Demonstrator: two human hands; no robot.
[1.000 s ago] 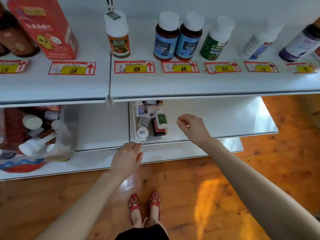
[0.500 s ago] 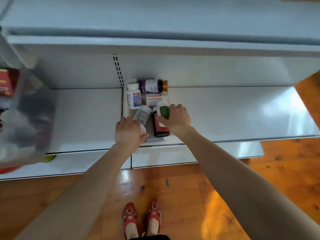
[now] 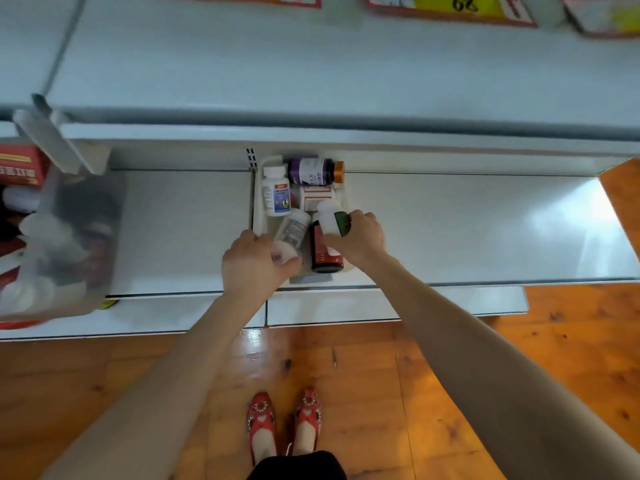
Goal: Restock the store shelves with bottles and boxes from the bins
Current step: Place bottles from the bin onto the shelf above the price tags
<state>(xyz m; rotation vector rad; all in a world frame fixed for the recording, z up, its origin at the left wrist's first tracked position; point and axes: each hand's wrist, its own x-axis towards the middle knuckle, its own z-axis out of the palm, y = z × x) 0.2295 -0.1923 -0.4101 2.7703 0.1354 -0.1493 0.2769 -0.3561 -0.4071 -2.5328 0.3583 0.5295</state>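
Observation:
A small white bin (image 3: 260, 199) sits on the lower white shelf (image 3: 450, 233) and holds several bottles. My right hand (image 3: 360, 239) grips a white bottle with a green label (image 3: 334, 220) near the bin's right side. My left hand (image 3: 254, 265) curls around the cap end of a clear grey-labelled bottle (image 3: 294, 230) lying at the bin's front. A dark red bottle (image 3: 323, 252) lies between the two hands. Behind them are a white blue-labelled bottle (image 3: 276, 194), a purple bottle with an orange cap (image 3: 313, 172) and a white orange-labelled box (image 3: 315, 197).
A large clear bin (image 3: 69, 244) full of bottles and red boxes stands at the shelf's left end. The upper shelf (image 3: 311, 71) overhangs, with price tags (image 3: 450, 6) along its edge. Wooden floor (image 3: 450, 375) and my red shoes (image 3: 284, 420) are below.
The view dropped from the upper shelf to the lower one. Both hands reached forward into the small bin; the right closed on the green-labelled bottle, the left on the clear bottle.

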